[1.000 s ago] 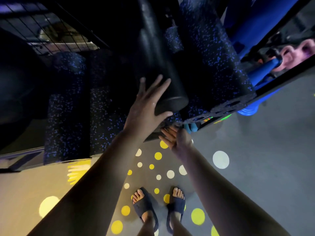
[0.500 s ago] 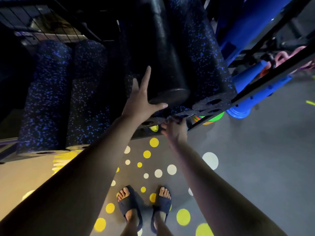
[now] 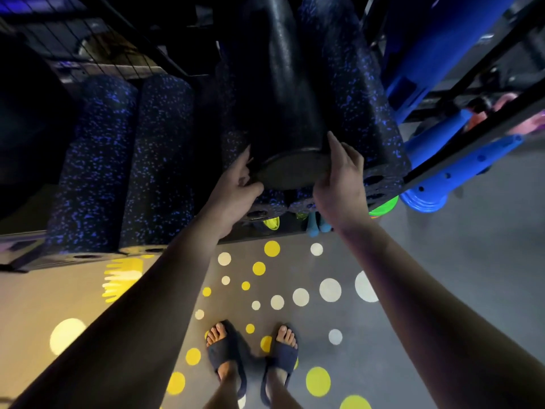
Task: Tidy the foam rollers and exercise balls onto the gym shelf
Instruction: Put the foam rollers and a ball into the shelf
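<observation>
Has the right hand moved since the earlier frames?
Yes. The right hand has risen from the front edge of the shelf, below the black roller, and now touches the right side of that roller's end.

**Inspector:** First item?

**Clerk:** One smooth black foam roller (image 3: 280, 93), a cylinder, lying lengthwise into the dark metal gym shelf (image 3: 501, 128). Its flat round end faces outward. The left hand (image 3: 236, 187) grips that end's rim, and the right hand (image 3: 342, 178) presses its other side.

**Inspector:** The rest?

**Clerk:** Black foam rollers flecked with blue (image 3: 359, 93), all lengthwise. One touches the smooth roller's right side, others lie beneath its end, and two lie side by side further left.
</observation>
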Action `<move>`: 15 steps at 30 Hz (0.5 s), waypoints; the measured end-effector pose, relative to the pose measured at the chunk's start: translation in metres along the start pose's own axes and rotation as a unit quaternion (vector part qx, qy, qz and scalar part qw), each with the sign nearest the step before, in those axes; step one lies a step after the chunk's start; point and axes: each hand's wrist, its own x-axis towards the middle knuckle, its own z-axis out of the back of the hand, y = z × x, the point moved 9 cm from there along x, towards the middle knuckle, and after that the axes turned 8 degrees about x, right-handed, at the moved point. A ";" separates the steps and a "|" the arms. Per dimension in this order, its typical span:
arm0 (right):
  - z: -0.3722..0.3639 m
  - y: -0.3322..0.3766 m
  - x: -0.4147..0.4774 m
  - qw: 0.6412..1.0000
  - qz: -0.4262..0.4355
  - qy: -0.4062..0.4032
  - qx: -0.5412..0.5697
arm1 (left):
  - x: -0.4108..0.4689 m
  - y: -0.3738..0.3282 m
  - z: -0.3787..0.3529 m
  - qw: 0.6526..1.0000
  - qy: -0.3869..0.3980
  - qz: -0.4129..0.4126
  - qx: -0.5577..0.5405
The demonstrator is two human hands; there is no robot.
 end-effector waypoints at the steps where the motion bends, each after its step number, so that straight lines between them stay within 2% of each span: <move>1: 0.005 -0.001 -0.005 1.000 -0.011 -0.004 0.007 | -0.005 0.000 0.003 1.000 -0.007 -0.006 0.004; 7: -0.016 -0.009 -0.037 0.996 0.005 0.052 -0.076 | -0.028 0.007 -0.006 0.994 -0.005 0.009 0.111; 10: -0.020 -0.010 -0.039 0.995 0.006 0.047 -0.090 | -0.028 0.007 -0.005 0.991 -0.005 0.016 0.129; 15: -0.021 -0.008 -0.041 0.996 0.017 0.044 -0.082 | -0.031 0.017 -0.005 0.989 0.012 -0.036 0.145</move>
